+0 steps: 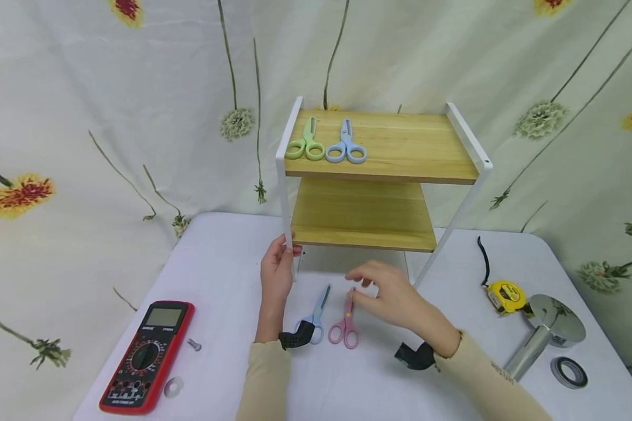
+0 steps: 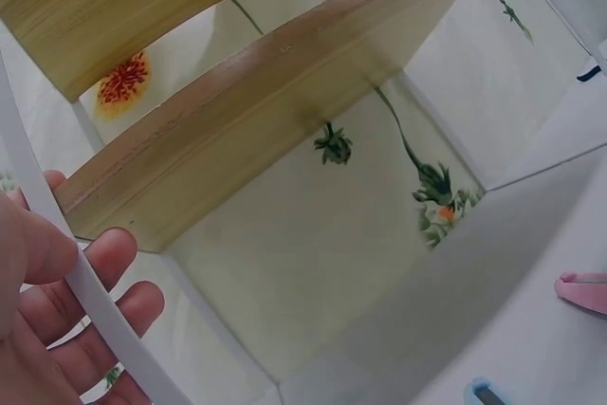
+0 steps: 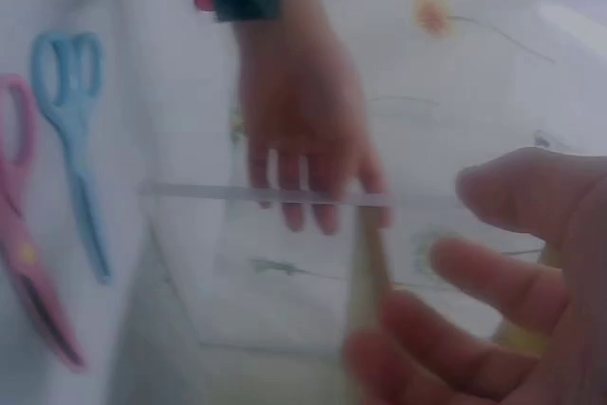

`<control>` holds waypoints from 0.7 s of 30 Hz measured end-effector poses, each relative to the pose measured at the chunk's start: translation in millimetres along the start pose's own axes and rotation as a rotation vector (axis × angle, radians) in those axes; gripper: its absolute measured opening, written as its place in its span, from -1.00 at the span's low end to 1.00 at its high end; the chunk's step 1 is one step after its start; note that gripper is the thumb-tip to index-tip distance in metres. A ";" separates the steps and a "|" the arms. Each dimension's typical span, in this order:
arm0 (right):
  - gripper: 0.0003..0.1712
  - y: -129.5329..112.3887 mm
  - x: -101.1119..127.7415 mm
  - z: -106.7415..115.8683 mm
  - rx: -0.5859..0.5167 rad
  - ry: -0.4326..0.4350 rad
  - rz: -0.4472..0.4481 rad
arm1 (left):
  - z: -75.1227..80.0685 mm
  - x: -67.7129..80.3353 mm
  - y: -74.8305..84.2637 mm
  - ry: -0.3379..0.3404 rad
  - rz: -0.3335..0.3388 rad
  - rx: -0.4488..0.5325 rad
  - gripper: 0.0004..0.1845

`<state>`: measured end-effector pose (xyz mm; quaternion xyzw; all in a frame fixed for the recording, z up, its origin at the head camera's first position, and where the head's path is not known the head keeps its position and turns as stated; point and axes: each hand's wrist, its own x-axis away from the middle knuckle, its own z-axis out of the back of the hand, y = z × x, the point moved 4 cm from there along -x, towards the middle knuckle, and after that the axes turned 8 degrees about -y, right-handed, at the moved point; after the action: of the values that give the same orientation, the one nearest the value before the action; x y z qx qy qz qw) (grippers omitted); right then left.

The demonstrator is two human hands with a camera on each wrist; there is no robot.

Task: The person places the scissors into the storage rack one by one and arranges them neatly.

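A two-tier wooden shelf (image 1: 379, 210) with a white frame stands at the back of the table. My left hand (image 1: 276, 278) grips its left white leg (image 2: 87, 282), thumb on one side and fingers on the other. Loosely bent and holding nothing, my right hand (image 1: 397, 298) hovers by the tips of the pink scissors (image 1: 350, 336). Left of those, blue scissors (image 1: 316, 316) lie on the table, partly hidden by the left wrist's black camera. On the top board, green scissors (image 1: 309, 140) and a second blue pair (image 1: 346, 143) lie side by side.
A red-and-black multimeter (image 1: 147, 356), a bolt (image 1: 193, 345) and a washer (image 1: 173, 387) lie at the left. To the right are a yellow tape measure (image 1: 505, 296), a metal piece with a round disc (image 1: 555, 318) and a black tape roll (image 1: 569, 372). A floral curtain hangs behind.
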<state>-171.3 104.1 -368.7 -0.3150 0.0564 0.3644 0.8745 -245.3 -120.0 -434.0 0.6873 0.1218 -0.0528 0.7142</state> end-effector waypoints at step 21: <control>-0.60 41.4 46.2 -107.0 -0.006 -0.196 -0.295 | -0.4 -0.1 0.8 0.002 0.001 0.014 -0.64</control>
<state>-151.5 90.8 -490.1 -0.2854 -0.0773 0.2612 0.9189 -245.2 -119.6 -433.2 0.6924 0.1217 -0.0528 0.7092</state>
